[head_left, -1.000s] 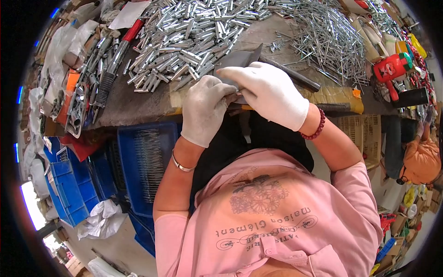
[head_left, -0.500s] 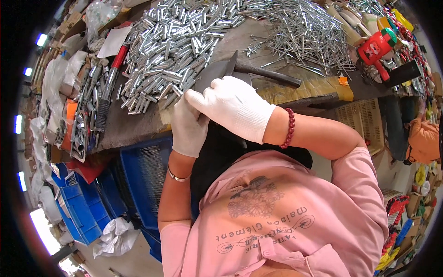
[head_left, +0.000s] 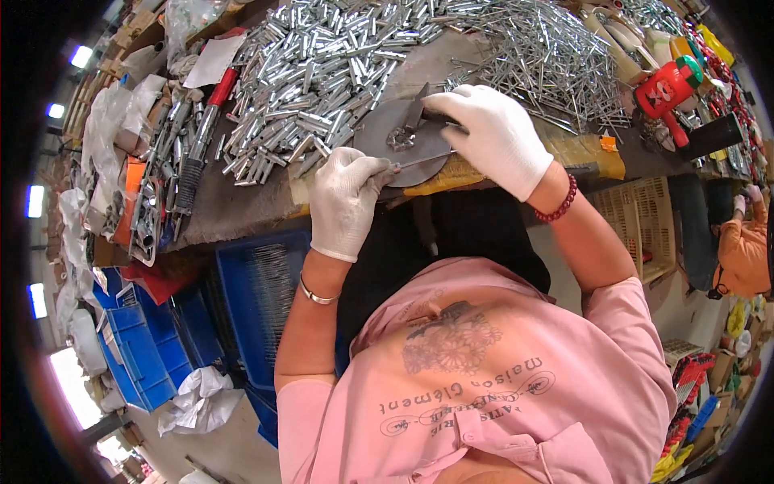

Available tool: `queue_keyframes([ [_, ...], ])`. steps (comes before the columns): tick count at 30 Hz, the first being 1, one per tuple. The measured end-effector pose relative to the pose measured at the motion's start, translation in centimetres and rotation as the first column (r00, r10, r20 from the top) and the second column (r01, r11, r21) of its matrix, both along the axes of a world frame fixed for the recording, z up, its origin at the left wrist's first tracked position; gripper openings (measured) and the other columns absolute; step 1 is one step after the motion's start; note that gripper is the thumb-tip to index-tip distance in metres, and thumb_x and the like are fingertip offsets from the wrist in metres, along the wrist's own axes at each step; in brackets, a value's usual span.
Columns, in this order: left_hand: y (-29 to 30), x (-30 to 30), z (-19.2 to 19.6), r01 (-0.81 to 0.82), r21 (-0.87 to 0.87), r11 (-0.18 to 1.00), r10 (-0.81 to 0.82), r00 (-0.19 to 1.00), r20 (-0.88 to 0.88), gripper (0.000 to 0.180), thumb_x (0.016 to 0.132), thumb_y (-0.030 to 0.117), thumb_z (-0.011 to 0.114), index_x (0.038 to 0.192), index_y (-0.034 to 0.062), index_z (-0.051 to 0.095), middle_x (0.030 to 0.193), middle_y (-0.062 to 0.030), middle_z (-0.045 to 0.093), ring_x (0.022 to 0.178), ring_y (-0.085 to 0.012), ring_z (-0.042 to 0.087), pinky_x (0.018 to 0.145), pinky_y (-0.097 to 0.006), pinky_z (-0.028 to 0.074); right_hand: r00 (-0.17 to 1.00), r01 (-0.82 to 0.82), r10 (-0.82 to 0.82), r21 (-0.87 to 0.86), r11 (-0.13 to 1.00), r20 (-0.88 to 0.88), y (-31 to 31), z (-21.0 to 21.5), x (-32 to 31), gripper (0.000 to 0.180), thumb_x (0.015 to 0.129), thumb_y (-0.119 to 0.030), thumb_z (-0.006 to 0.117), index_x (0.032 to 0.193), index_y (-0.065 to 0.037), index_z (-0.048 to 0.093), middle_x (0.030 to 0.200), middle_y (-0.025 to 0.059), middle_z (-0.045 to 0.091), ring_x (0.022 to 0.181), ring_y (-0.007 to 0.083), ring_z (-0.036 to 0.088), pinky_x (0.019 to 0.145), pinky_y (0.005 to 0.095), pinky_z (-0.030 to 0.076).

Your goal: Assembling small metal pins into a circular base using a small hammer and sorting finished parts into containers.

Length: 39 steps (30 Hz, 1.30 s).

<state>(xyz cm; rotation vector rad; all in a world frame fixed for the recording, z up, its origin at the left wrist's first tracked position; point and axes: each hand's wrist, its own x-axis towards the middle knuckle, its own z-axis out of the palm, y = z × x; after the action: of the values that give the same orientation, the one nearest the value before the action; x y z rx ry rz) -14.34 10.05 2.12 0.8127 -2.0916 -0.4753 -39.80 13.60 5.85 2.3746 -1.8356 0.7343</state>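
Note:
My left hand (head_left: 345,202), in a white glove, is closed in a pinch near the bench's front edge. A thin metal rod (head_left: 423,160) sticks out rightward from its fingertips over a round dark metal plate (head_left: 371,129). My right hand (head_left: 496,137), also gloved, closes around the dark handle of a hammer (head_left: 418,106) near its head; most of the handle is hidden beneath the hand. A small dark lump of metal (head_left: 401,139) sits on the plate, between the hammer head and the rod.
Short silvery metal tubes (head_left: 322,73) are heaped at the back left, thin metal pins (head_left: 556,64) at the back right. A red bottle (head_left: 667,87) stands on the right; tools (head_left: 193,153) lie left. Below are blue crates (head_left: 254,315). A person in orange (head_left: 743,254) is far right.
My hands, together before, have come apart. The right moved right and up onto the hammer; the left stays pinched, and the thin rod now shows.

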Motion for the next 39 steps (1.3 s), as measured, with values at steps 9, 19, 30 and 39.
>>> queue_keyframes([
  [9,0.3,0.1,0.0,-0.029,0.102,0.994,0.03,1.0,-0.007,0.013,0.083,0.006,0.089,0.093,0.007,0.08,0.085,-0.0102,0.066,0.075,-0.0277,0.068,0.066,-0.039,0.054,0.993,0.058,-0.057,-0.003,0.998,0.106,0.9,-0.9,-0.5,0.035,0.09,-0.007,0.073,0.125,-0.008,0.075,0.11,0.0145,0.07,0.102,0.0363,0.069,0.088,0.0437,0.058],
  [19,0.1,-0.2,-0.5,0.015,0.182,0.983,-0.002,0.998,-0.068,0.016,0.083,-0.002,0.086,0.095,0.005,0.079,0.086,-0.0112,0.066,0.076,-0.0281,0.068,0.066,-0.038,0.055,0.967,-0.069,0.07,-0.012,0.998,0.246,5.3,0.7,3.2,0.043,0.092,0.0,0.075,0.134,-0.01,0.074,0.107,0.013,0.07,0.088,0.0344,0.073,0.075,0.038,0.059],
  [30,-0.3,-0.1,-1.0,-0.009,0.103,0.995,0.016,0.998,-0.067,0.019,0.081,-0.004,0.084,0.097,0.006,0.08,0.087,-0.0112,0.067,0.077,-0.028,0.069,0.067,-0.037,0.056,0.978,-0.068,0.064,0.009,0.998,0.198,5.9,-1.5,3.4,0.05,0.096,-0.003,0.072,0.144,-0.016,0.07,0.1,0.011,0.067,0.082,0.0331,0.071,0.071,0.0391,0.058],
  [39,-0.1,0.5,-0.4,0.058,0.227,0.972,-0.042,0.996,-0.073,0.015,0.084,-0.003,0.085,0.096,0.0039,0.081,0.088,-0.0093,0.068,0.078,-0.0228,0.07,0.068,-0.035,0.056,0.913,-0.053,0.112,-0.157,0.986,0.393,6.3,3.8,2.9,0.046,0.09,0.002,0.077,0.134,-0.007,0.074,0.11,0.0152,0.074,0.092,0.032,0.075,0.079,0.0402,0.06],
])
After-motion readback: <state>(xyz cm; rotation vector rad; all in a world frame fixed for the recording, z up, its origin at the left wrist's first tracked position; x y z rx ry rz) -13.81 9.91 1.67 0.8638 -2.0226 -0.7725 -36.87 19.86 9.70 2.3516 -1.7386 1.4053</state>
